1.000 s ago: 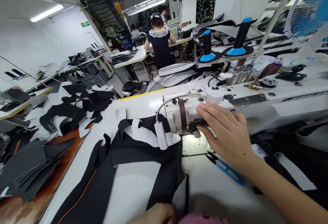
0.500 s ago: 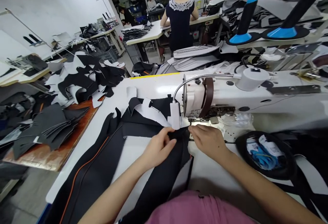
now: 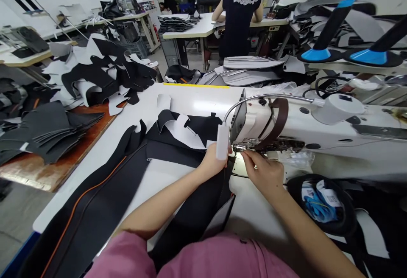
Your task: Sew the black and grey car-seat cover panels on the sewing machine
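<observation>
Black fabric (image 3: pixel 200 206) is spread on the bench (image 3: pixel 197 99) below the left hand (image 3: pixel 210 164), its grip hidden by the lamp (image 3: pixel 222 142); the right hand's (image 3: pixel 267 174) fingers (image 3: pixel 253 158) are drawn narrow, their hold unclear, near the sewing machine (image 3: pixel 254 119).

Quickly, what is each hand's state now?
Left hand: on black fabric, partly behind the lamp; grip cannot be told.
Right hand: half-curled by the sewing machine; anything held cannot be told.
</observation>
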Demonstrator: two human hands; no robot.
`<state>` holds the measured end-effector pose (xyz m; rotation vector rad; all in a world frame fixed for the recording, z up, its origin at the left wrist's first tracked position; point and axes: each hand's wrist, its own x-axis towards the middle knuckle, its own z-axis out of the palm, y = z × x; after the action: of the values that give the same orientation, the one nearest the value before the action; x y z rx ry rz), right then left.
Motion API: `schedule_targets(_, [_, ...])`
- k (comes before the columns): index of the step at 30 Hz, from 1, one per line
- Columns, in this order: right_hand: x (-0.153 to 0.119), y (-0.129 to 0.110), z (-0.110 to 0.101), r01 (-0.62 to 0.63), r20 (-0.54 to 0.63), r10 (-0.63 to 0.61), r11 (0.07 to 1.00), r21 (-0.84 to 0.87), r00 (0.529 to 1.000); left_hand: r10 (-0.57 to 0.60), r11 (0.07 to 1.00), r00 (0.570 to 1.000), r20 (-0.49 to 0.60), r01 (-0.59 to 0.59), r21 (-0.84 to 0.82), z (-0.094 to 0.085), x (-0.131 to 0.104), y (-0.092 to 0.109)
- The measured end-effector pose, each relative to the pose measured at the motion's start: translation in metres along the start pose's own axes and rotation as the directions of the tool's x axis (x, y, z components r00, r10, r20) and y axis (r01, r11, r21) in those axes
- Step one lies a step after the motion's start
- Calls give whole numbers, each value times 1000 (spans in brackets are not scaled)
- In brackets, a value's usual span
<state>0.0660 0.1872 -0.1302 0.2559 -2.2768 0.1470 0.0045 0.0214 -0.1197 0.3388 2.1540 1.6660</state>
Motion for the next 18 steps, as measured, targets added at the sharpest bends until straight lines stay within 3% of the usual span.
schedule_targets(4, [2,-2,13,21,-87,-36,986,-165,996,177,976,962,-209,-144,165,11,23,-21])
schedule_targets(7, [5,1,16,44,-87,-68,965,-260,994,240,932,943,-230,-157,328,22,33,-29])
schedule_targets(10, [8,3,7,68,-96,-100,955,-290,990,209,886,958,-196,-101,453,27,32,-24])
schedule_targets(14, [5,-4,-15,100,-53,-103,994,-42,993,201,786,978,-60,-125,605,23,10,-12])
schedule_targets(16, [1,-10,-21,-76,100,66,992,99,993,226,700,968,110,-240,672,21,-9,-7])
schedule_targets(18, [-3,-15,-20,-333,346,245,916,224,906,229,600,919,320,-392,697,21,-29,-1])
